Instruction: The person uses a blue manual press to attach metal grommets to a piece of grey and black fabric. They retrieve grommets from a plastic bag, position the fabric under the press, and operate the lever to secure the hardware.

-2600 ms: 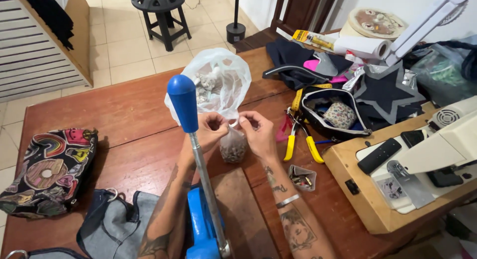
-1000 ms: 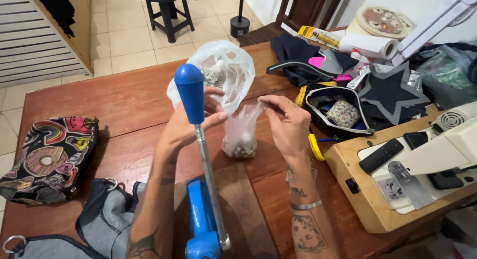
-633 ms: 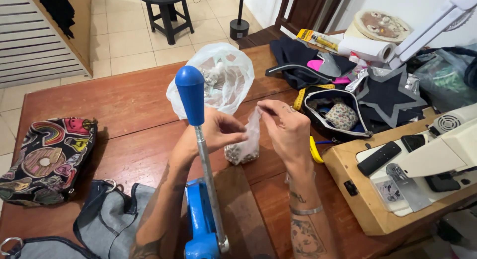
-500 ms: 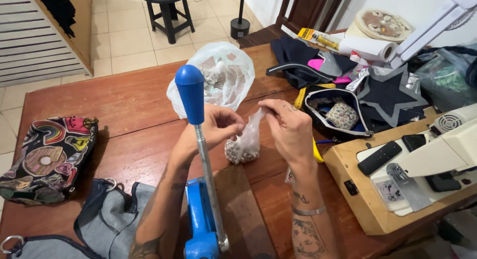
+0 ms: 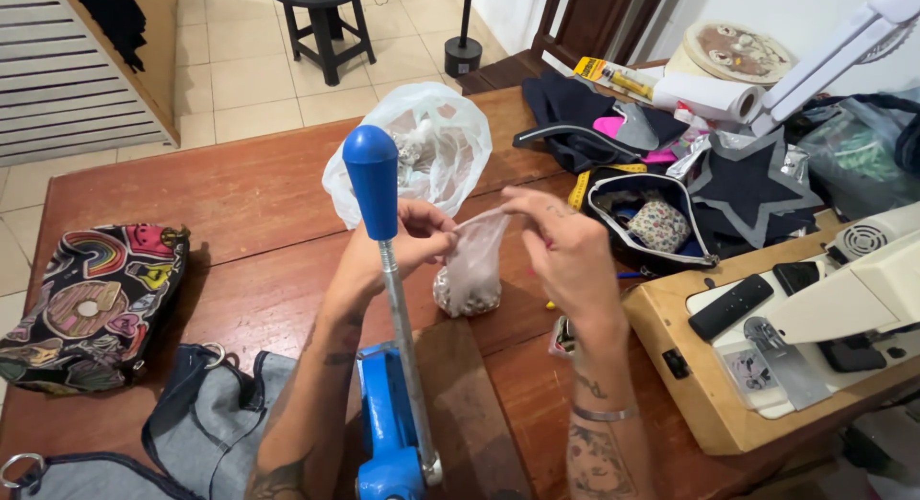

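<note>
While both hands pinch bag, press handle intrudes.

small bag behind press, before larger bag

a blue lever press, patterned pouch, sewing machine, black stool and paper roll are in view.

**Warm wood, pale tile**

A reddish wooden desk fills the view. Beyond it, a cream tiled floor carries a black stool and a lamp base. White slatted panel left, dark door behind.
</note>
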